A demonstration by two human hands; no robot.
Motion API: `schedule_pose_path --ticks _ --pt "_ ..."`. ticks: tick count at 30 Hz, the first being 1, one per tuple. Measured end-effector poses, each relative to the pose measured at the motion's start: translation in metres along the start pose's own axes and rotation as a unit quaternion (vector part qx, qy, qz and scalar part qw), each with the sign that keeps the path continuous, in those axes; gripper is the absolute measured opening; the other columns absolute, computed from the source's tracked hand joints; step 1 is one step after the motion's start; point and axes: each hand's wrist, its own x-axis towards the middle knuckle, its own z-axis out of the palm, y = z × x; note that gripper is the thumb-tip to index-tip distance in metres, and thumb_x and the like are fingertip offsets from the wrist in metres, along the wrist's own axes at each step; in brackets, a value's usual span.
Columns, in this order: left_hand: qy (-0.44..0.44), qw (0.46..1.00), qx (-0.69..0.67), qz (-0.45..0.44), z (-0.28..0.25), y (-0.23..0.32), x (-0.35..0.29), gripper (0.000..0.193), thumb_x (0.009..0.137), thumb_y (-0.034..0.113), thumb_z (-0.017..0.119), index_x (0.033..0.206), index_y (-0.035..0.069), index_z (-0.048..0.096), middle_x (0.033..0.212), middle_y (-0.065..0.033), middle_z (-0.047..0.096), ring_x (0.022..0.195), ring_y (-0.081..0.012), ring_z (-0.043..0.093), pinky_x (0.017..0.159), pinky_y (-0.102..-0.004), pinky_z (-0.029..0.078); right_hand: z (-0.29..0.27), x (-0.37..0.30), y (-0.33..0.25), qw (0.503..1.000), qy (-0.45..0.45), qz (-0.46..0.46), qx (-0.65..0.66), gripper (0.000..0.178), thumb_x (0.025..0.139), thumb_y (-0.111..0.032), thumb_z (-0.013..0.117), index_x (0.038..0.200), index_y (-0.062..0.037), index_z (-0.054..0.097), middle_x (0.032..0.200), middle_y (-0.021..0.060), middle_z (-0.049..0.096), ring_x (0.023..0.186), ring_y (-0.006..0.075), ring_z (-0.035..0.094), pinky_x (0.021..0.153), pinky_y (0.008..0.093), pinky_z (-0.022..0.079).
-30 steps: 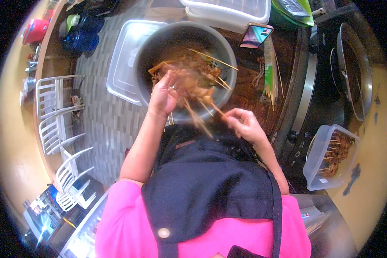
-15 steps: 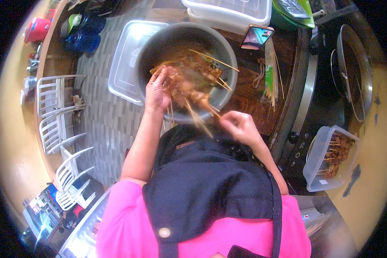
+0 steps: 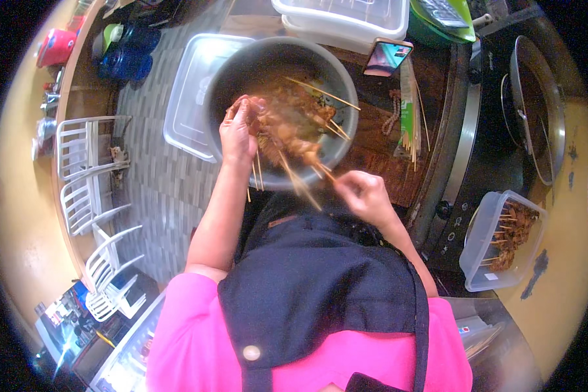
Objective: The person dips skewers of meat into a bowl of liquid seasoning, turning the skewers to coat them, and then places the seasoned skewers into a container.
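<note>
My right hand has its fingers curled narrow around the bare end of a skewer, just outside the near right rim of the grey bowl; gripping there seems to leave the meat uncovered and hanging over the bowl, where any drips would be caught. My left hand is over the bowl's left side, fingertips bunched close together by the far end of the meat, perhaps to steady it, though blur means I cannot tell whether they pinch it or merely touch. Other sticks point out toward the right rim, and a few more poke over the near rim beside my left wrist, so their bare ends are probably easy to grab. A clear lid lies just left of the bowl. The phone stands tilted by the white box, likely so I can see its screen. To my right, near the stove's edge, a clear tub holds more meat on sticks.
</note>
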Motion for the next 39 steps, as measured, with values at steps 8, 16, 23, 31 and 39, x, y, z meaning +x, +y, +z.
schedule_pose_path --ticks 8,16,23,31,39 --pt "-0.010 1.000 -0.012 0.022 0.001 0.002 0.003 0.013 0.081 0.013 0.060 0.092 0.006 0.057 0.085 -0.0091 0.064 0.079 -0.0180 0.062 0.059 -0.0252 0.048 -0.005 -0.002 -0.001 1.000 -0.006 0.010 -0.005 0.010 0.074 -0.010 0.062 0.077 -0.0013 0.061 0.070 0.0121 0.060 0.061 0.0204 0.059 0.057 0.0300 0.046" --pt "-0.099 0.993 0.059 -0.008 0.010 0.017 0.001 0.021 0.084 0.015 0.057 0.097 -0.001 0.057 0.088 -0.0134 0.063 0.079 -0.0202 0.062 0.066 -0.0288 0.052 -0.012 -0.003 0.001 1.000 0.001 0.005 0.004 0.009 0.074 -0.009 0.062 0.077 -0.0009 0.061 0.071 0.0113 0.061 0.061 0.0197 0.059 0.055 0.0289 0.046" --pt "-0.121 0.985 0.119 -0.006 0.014 0.022 -0.003 0.021 0.084 0.012 0.056 0.100 -0.002 0.056 0.088 -0.0126 0.062 0.078 -0.0185 0.062 0.064 -0.0258 0.051 -0.016 -0.003 0.006 0.999 0.014 -0.030 -0.010 0.008 0.074 -0.008 0.062 0.076 -0.0008 0.062 0.072 0.0121 0.061 0.062 0.0200 0.059 0.055 0.0287 0.046" --pt "-0.114 0.990 0.082 -0.014 0.016 0.024 -0.003 0.024 0.082 -0.001 0.050 0.106 -0.001 0.054 0.098 -0.0139 0.059 0.086 -0.0218 0.060 0.071 -0.0312 0.053 -0.018 -0.004 0.008 1.000 0.017 -0.024 0.000 0.008 0.073 -0.007 0.062 0.076 -0.0006 0.061 0.071 0.0117 0.061 0.062 0.0198 0.059 0.056 0.0287 0.046" --pt "-0.102 0.994 0.026 0.000 0.021 0.022 -0.007 0.016 0.081 -0.001 0.051 0.096 0.001 0.053 0.095 -0.0148 0.060 0.086 -0.0247 0.061 0.069 -0.0330 0.052 -0.010 -0.008 -0.001 0.999 0.034 0.020 -0.010 0.009 0.073 -0.008 0.062 0.077 -0.0009 0.061 0.070 0.0118 0.061 0.059 0.0200 0.059 0.055 0.0292 0.046"
